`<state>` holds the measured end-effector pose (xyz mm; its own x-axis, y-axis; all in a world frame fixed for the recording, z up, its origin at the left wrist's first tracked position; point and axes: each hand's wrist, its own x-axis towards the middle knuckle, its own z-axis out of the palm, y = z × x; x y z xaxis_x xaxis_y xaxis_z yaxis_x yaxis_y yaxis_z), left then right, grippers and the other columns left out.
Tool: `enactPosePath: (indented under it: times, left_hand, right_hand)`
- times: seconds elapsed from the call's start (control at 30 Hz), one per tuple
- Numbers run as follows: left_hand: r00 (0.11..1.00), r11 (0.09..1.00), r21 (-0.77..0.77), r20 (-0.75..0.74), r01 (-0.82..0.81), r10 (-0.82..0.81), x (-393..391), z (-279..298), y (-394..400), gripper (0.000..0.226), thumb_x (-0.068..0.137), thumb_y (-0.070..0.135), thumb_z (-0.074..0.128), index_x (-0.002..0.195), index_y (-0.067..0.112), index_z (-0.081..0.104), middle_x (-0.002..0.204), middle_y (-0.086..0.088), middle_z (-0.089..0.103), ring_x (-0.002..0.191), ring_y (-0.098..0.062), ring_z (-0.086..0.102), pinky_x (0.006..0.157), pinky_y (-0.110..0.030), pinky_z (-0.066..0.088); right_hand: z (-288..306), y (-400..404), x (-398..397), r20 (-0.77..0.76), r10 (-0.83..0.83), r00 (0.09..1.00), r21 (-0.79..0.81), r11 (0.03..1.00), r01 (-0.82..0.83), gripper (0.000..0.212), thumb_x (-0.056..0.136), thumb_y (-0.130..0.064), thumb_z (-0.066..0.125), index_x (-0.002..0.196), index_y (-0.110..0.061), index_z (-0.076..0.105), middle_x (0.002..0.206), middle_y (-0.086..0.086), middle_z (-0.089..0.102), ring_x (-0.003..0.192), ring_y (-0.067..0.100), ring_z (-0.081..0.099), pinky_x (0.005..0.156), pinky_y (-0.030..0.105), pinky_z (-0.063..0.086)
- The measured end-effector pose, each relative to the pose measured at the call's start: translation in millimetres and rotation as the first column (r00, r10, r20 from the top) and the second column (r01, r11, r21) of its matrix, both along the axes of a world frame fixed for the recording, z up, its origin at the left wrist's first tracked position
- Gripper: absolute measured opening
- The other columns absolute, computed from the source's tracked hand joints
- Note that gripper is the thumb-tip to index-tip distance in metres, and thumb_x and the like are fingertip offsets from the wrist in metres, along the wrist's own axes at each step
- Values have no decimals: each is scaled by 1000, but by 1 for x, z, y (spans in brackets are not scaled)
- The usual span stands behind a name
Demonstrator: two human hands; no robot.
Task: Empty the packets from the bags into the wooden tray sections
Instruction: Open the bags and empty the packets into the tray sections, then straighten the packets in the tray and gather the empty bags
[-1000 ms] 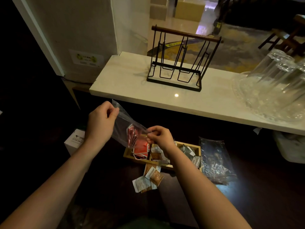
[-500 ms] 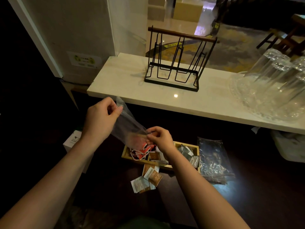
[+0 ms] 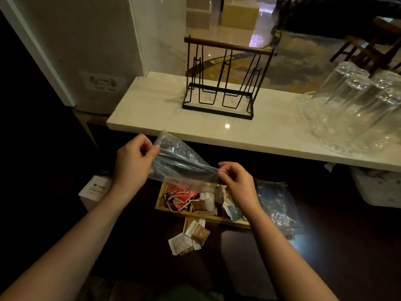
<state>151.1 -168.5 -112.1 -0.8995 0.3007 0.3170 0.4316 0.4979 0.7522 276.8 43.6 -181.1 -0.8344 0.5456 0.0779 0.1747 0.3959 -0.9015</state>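
A clear plastic bag point(image 3: 180, 164) is stretched between my hands above the wooden tray point(image 3: 159, 202). My left hand point(image 3: 132, 162) pinches its upper closed end, my right hand point(image 3: 236, 182) pinches its lower mouth. The bag looks empty. Red packets point(image 3: 180, 197) lie in the tray's left section. Brown and white packets point(image 3: 202, 205) fill the middle section, and grey-white packets point(image 3: 232, 210) the right one, partly hidden by my right wrist.
Several brown and white packets point(image 3: 191, 237) lie loose on the dark surface in front of the tray. A second crumpled clear bag point(image 3: 275, 205) lies right of it, a white box point(image 3: 95, 190) left. Above, a pale counter point(image 3: 152, 109) holds a wire rack point(image 3: 221, 83) and upturned glasses point(image 3: 355, 101).
The red packets have slid out of the bag into the tray's left section. My left hand tipped the bag's closed end up; the bag now hangs flat.
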Motion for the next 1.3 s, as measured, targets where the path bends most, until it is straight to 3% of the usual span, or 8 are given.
enactPosePath:
  times: [0.2,0.33,0.47,0.6,0.8,0.97,1.13,1.3]
  left_hand:
    - [989,946,-288,41,145,-139,19,-63,28,19,90,25,55,109,24,56,109,0,59,98,-19,56,73,-27,44]
    - [926,713,-591,214,376,-311,29,-113,44,48,95,25,46,138,43,35,154,-3,23,142,-26,16,111,-43,26]
    - [844,504,-678,405,535,-352,30,-140,56,85,85,3,47,140,58,12,159,1,-16,144,-27,-20,114,-58,2]
    - [792,360,-710,491,605,-363,22,-145,59,81,85,31,59,140,57,6,157,0,-24,142,-29,-24,113,-63,0]
    - [819,391,-730,419,561,-393,13,-153,51,75,82,27,54,140,54,16,160,-2,-10,146,-26,-14,113,-58,0]
    - [820,412,-756,279,508,-499,2,-164,26,59,90,36,45,144,43,21,161,1,-1,147,-19,-5,117,-43,1]
    - [836,422,-795,185,437,-517,-8,-171,7,58,92,37,29,148,31,15,161,3,4,147,-18,-1,116,-35,2]
    - [838,365,-849,150,381,-524,-5,-179,11,72,82,48,6,150,26,9,161,0,5,147,-22,-2,117,-38,3]
  right_hand:
    - [-13,40,47,-82,-340,937,158,924,349,16,86,-6,65,82,-22,60,73,-13,62,68,1,58,62,6,40]
    - [-27,75,86,-91,-594,799,276,756,594,11,86,-2,58,91,-9,64,88,10,65,78,24,60,70,24,37]
    - [-46,94,119,34,-717,696,374,655,657,19,89,-6,53,105,-10,63,105,18,59,87,37,59,72,34,39]
    - [-65,97,137,217,-728,650,421,671,611,26,91,-11,50,116,-14,59,116,17,54,88,39,59,70,37,40]
    - [-85,91,145,475,-668,573,418,744,521,37,91,-26,53,126,-15,53,126,20,48,103,42,56,81,46,45]
    - [-76,80,138,310,-750,585,532,646,547,39,88,-25,58,122,-7,54,121,21,45,104,41,53,81,49,49]
    - [-62,35,111,-10,-409,912,665,678,312,25,80,-3,64,105,-4,63,107,19,56,92,27,54,70,31,47]
    - [-84,-48,79,322,161,933,631,698,-338,19,82,-26,66,100,-21,61,101,-4,63,85,9,62,68,21,55]
